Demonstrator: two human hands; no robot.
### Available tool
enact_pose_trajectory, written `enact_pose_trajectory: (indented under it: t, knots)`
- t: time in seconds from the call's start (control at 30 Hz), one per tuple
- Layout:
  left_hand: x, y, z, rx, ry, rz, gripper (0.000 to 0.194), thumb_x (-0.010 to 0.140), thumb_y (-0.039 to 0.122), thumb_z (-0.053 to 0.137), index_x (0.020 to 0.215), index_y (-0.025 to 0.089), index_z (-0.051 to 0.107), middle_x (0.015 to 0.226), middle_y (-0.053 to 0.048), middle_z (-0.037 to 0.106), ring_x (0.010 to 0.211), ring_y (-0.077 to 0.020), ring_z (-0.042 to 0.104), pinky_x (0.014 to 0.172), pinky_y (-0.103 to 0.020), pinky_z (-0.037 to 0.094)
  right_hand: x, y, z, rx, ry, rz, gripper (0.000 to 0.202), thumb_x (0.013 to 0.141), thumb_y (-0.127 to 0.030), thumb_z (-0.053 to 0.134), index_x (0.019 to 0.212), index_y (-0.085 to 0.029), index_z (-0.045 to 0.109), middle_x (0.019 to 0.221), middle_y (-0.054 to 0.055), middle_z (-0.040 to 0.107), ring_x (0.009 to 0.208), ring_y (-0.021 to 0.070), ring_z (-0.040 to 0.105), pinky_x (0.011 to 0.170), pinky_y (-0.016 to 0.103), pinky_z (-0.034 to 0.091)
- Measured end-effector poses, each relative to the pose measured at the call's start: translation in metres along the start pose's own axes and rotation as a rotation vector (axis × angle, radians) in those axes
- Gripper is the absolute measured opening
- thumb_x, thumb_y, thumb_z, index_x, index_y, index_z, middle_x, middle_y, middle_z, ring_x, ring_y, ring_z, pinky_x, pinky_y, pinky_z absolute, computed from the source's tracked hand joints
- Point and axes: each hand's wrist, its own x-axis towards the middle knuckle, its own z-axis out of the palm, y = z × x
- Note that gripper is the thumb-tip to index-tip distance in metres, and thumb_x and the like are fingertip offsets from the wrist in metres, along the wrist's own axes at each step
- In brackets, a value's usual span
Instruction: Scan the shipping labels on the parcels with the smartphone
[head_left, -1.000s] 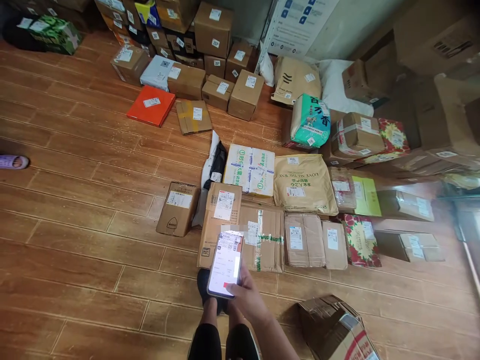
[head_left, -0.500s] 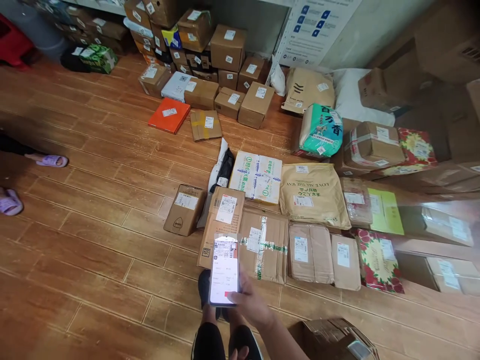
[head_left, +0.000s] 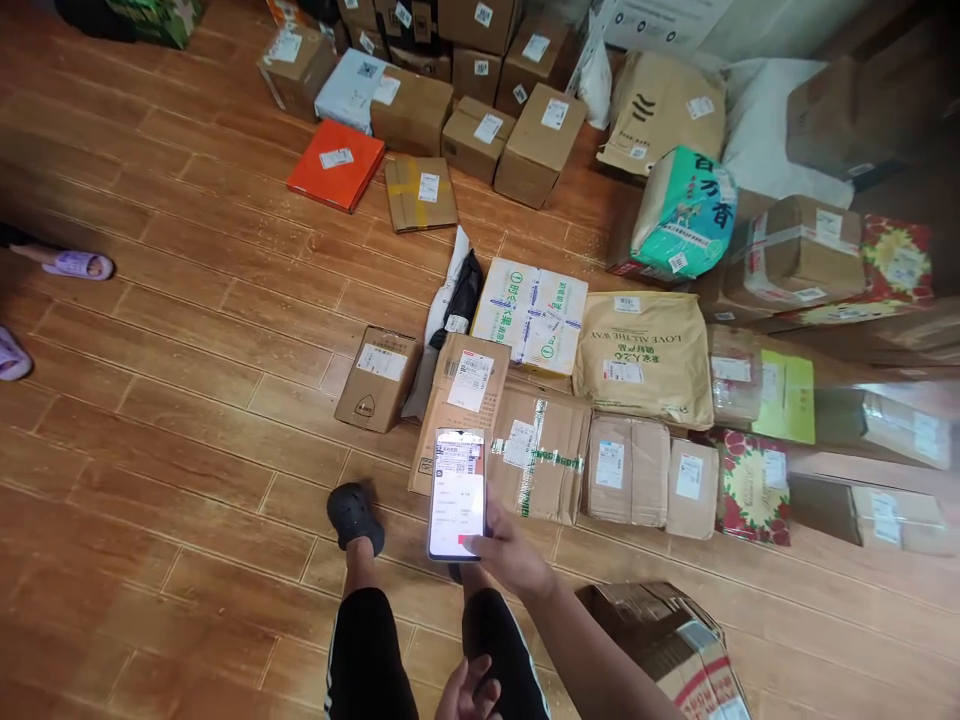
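Observation:
My right hand (head_left: 514, 550) holds a phone (head_left: 457, 500) upright, its thumb over a red spot low on the lit screen. The phone overlaps the lower part of a tall carton (head_left: 471, 385) with a white label, beside a wide taped carton (head_left: 551, 450). At the bottom edge my left hand (head_left: 469, 690) hangs between my knees, fingers partly curled and apart, nothing in it. A small brown box (head_left: 377, 378) lies on the floor left of the tall carton.
Rows of parcels spread right, with a white-green box (head_left: 531, 315) and a tan mailer (head_left: 645, 360). An orange box (head_left: 336, 165) lies farther off. A crumpled carton (head_left: 667, 640) is near my right arm. Another person's slippered foot (head_left: 81, 264) shows at left.
My left foot has stepped out to the left. The phone and my right hand sit slightly higher in view, and more of my left hand shows. The view has tilted down toward the floor.

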Motion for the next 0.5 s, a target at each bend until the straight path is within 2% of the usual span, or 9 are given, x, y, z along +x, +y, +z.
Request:
enact_pose_trajectory:
  t: [0.17,0.23,0.33,0.4,0.5]
  knots:
    - [-0.015,0.048,-0.017,0.061,0.003,-0.057,0.027,0.068,0.037,0.074,0.083,0.016,0.068,0.068,-0.005,0.067,0.033,-0.0014,0.035,0.038,-0.015,0.022,0.018,0.014,0.025,0.087,0.060,-0.039,0.074,0.056,-0.008,0.068,0.124,-0.029,0.046,0.114,0.002,0.067,0.114,0.0269,0.056,0.093,0.044,0.046]
    - [-0.023,0.068,-0.021,0.080,-0.013,-0.095,0.028,0.069,0.037,0.073,0.086,0.016,0.068,0.069,-0.004,0.066,0.032,-0.0018,0.034,0.038,-0.017,0.024,0.026,0.022,0.035,0.112,0.082,-0.066,0.077,0.056,-0.008,0.068,0.126,-0.029,0.045,0.114,0.002,0.068,0.113,0.0271,0.057,0.093,0.044,0.047]
    - [-0.034,0.093,-0.029,0.063,0.000,-0.125,0.027,0.068,0.035,0.075,0.085,0.016,0.068,0.067,-0.004,0.065,0.034,-0.0040,0.038,0.040,-0.019,0.029,0.039,0.034,0.050,0.123,0.111,-0.093,0.079,0.056,-0.006,0.067,0.128,-0.030,0.043,0.113,0.001,0.068,0.113,0.0260,0.058,0.094,0.043,0.046]
    - [-0.040,0.104,-0.038,0.051,0.051,-0.118,0.025,0.068,0.032,0.076,0.083,0.015,0.067,0.065,-0.005,0.064,0.038,-0.0061,0.044,0.042,-0.019,0.033,0.048,0.042,0.059,0.130,0.117,-0.102,0.078,0.058,-0.006,0.066,0.128,-0.031,0.042,0.112,0.000,0.068,0.113,0.0252,0.058,0.095,0.043,0.045]
    - [-0.047,0.111,-0.051,0.068,0.123,-0.070,0.022,0.070,0.033,0.073,0.082,0.016,0.066,0.064,-0.004,0.063,0.044,-0.0079,0.049,0.048,-0.020,0.039,0.060,0.051,0.071,0.150,0.105,-0.115,0.076,0.058,-0.005,0.065,0.126,-0.031,0.043,0.112,0.000,0.069,0.112,0.0249,0.058,0.095,0.043,0.045]
